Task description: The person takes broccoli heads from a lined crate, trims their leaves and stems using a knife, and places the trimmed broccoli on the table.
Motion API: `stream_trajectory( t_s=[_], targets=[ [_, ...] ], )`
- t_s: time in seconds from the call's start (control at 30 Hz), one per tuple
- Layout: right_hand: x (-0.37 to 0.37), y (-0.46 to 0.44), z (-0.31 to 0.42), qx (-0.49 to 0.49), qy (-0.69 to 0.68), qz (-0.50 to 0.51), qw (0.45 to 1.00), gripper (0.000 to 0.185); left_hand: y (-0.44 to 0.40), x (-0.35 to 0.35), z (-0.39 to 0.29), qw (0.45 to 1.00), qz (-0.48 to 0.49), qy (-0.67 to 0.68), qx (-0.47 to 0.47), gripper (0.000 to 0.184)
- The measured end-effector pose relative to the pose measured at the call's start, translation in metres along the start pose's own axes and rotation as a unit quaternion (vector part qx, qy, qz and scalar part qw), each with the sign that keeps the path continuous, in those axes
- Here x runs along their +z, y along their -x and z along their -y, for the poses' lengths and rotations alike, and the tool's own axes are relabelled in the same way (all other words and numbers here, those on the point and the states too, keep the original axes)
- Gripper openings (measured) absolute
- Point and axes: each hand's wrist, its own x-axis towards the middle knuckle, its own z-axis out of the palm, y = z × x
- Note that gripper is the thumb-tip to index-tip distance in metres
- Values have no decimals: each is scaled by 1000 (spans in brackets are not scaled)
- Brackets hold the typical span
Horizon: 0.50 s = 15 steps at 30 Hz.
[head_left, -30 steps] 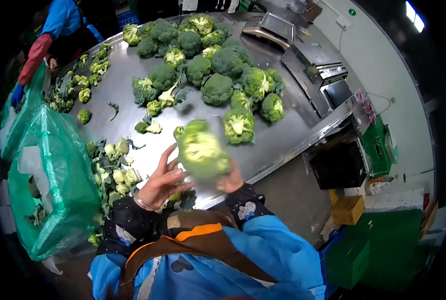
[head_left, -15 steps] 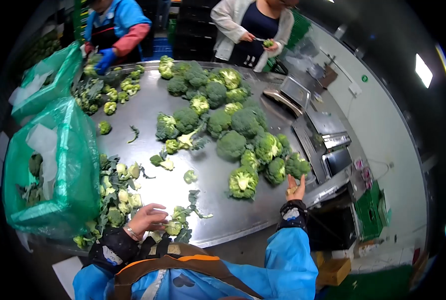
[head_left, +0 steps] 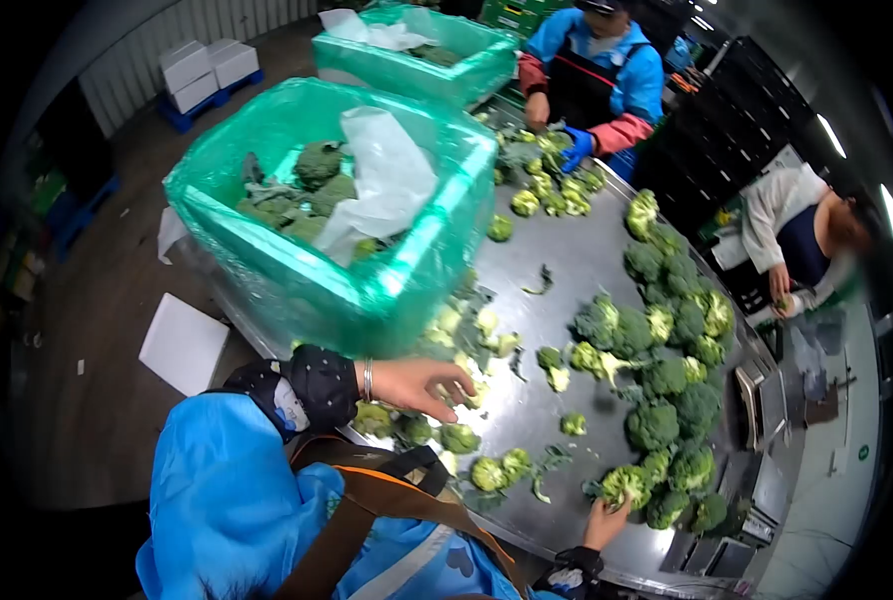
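My left hand [head_left: 422,387] hovers over the trimmed pieces and leaves beside the green-lined crate, fingers apart and slightly curled, with nothing seen in it. At the near edge of the broccoli pile, my right hand [head_left: 607,522] has its fingers round the underside of a broccoli head [head_left: 627,486]. More broccoli heads [head_left: 653,425] lie heaped beyond it on the metal table [head_left: 577,250]. Small cut florets [head_left: 502,468] and loose leaves lie between my hands.
A green-lined crate [head_left: 437,265] holding broccoli stands at the left, with a second crate [head_left: 482,72] behind. One co-worker [head_left: 607,75] handles florets across the table; another person [head_left: 802,235] stands at the right. A scale [head_left: 762,400] sits near the right edge.
The view has swung left toward the crates. The broccoli head held a second ago left my hands; my right hand, open and palm up half a second ago, now grips a head at the pile.
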Motion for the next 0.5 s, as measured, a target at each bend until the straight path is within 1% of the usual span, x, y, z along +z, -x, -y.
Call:
stream_trajectory(
  t_s=[0.03, 0.1, 0.13, 0.17, 0.2, 0.23, 0.27, 0.3, 0.33, 0.37, 0.4, 0.43, 0.5],
  targets=[
    [5, 12, 26, 24, 90, 47, 995, 43, 14, -15, -19, 1000, 16, -11, 2, 47],
    [20, 36, 30, 46, 58, 86, 993, 33, 43, -52, -57, 999, 20, -13, 44, 45],
    [28, 46, 34, 57, 43, 105, 992, 28, 59, -73, -72, 998, -7, -24, 63, 45],
    [35, 54, 48, 68, 53, 103, 991, 26, 71, -100, -77, 989, -58, -100, 96, 43],
    [39, 63, 62, 80, 64, 99, 990, 23, 83, -124, -84, 982, -124, -104, 92, 34],
    [42, 69, 74, 93, 76, 94, 988, 21, 92, -155, -89, 965, -179, -176, 73, 24],
    [47, 74, 75, 139, 78, 118, 980, 21, 98, -189, -83, 929, -240, -274, 65, 23],
    [49, 81, 76, 118, 74, 121, 983, 22, 102, -223, -82, 870, -276, -408, -1, 30],
    [54, 87, 78, 96, 69, 122, 985, 23, 101, -274, -54, 813, -290, -505, -16, 36],
    [63, 87, 83, 70, 60, 121, 988, 23, 101, -307, -39, 757, -311, -565, -109, 38],
    [74, 85, 92, 85, 48, 113, 989, 22, 100, -341, -25, 718, -301, -606, -165, 40],
    [78, 91, 103, 107, 40, 107, 988, 22, 98, -371, -12, 684, -311, -619, -229, 53],
    [84, 105, 128, 144, 49, 103, 983, 21, 94, -411, 13, 665, -383, -589, -252, 75]
  ],
)
